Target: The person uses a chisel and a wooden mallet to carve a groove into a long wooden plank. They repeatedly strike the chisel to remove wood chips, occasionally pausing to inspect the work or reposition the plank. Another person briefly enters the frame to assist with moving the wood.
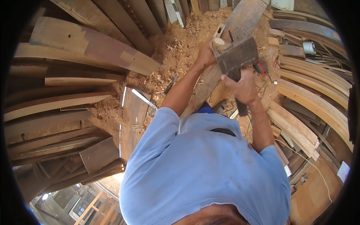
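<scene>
Near you, your blue shirt (202, 165) fills the lower view. Your right hand (244, 87) is closed around the rear handle of a wooden hand plane (237, 57); your left hand (207, 53) is wrapped around its front knob. The plane sits on a long plank (240, 22) running away from you. Sawdust (176, 45) covers the floor beyond. Curved boards (315, 93) are stacked right, darker planks (75, 48) left. No containers visible.

No packages, labels, signs or screens can be made out among the planks and sawdust; a small white patch at the far right edge is too unclear to tell.
</scene>
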Tool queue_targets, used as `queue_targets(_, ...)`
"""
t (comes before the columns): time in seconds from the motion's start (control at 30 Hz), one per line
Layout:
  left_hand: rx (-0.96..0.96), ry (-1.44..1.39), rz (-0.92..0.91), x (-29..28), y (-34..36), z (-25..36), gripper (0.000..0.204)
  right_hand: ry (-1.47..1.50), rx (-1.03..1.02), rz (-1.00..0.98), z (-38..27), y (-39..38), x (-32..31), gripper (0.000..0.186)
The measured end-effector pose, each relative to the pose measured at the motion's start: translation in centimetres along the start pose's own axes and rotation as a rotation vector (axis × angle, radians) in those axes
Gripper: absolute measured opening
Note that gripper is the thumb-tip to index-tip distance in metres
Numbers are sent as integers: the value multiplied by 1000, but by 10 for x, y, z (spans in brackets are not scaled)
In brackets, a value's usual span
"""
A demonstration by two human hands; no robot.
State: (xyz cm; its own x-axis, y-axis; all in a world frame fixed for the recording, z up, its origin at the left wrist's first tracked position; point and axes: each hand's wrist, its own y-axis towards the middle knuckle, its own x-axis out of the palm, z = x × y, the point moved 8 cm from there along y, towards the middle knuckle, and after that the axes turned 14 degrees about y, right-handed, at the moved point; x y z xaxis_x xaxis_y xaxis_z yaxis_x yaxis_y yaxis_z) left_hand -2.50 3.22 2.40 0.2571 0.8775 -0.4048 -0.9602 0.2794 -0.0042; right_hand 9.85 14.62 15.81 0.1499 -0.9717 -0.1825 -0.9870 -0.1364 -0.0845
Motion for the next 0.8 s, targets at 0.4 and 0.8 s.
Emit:
queue_targets(0.4,150,93,180,-61,-28,90,24,493,301,143,88,-40,-28,18)
queue_targets(0.8,219,524,94,-16,-152,71,55,713,584,-202,143,39,52,26)
